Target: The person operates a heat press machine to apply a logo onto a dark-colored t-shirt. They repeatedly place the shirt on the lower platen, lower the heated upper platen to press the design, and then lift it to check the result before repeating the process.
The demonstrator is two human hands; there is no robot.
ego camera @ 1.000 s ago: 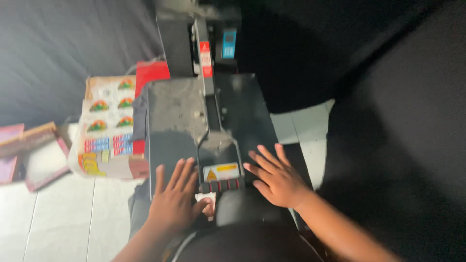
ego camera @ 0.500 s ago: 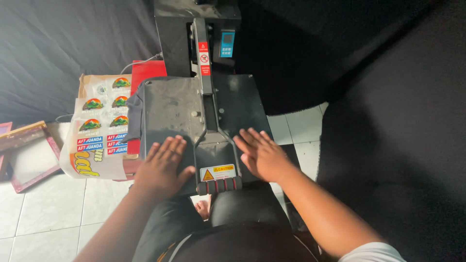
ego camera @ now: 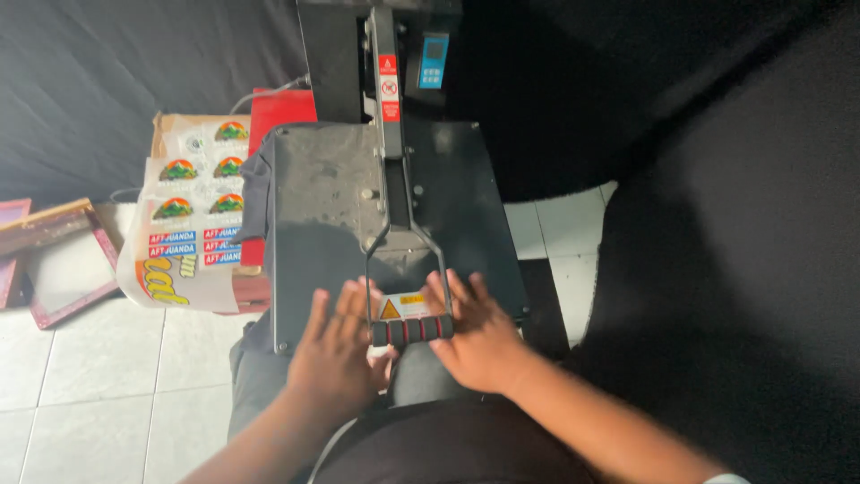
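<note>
A heat press with a flat dark top plate (ego camera: 322, 215) stands in front of me, its lever ending in a black-and-red ribbed handle (ego camera: 412, 330). My left hand (ego camera: 336, 354) lies flat, fingers spread, at the plate's near edge, just left of the handle. To the right of the handle my right hand (ego camera: 473, 332) also lies flat with fingers apart, its thumb side touching the grip. Neither hand closes around anything. Dark grey cloth (ego camera: 260, 193) sticks out from under the plate on the left and hangs at the front.
A sheet of printed colour transfers (ego camera: 184, 224) lies on a red box (ego camera: 282, 112) left of the press. Wooden screen frames (ego camera: 49, 260) rest on the white tiled floor (ego camera: 98, 385). Black fabric (ego camera: 735, 242) covers the right side. A small blue controller (ego camera: 433, 60) sits on the press column.
Both hands have slid back toward me along the plate and now flank the lever handle. The camera view has shifted, so the press sits slightly lower and larger in view.
</note>
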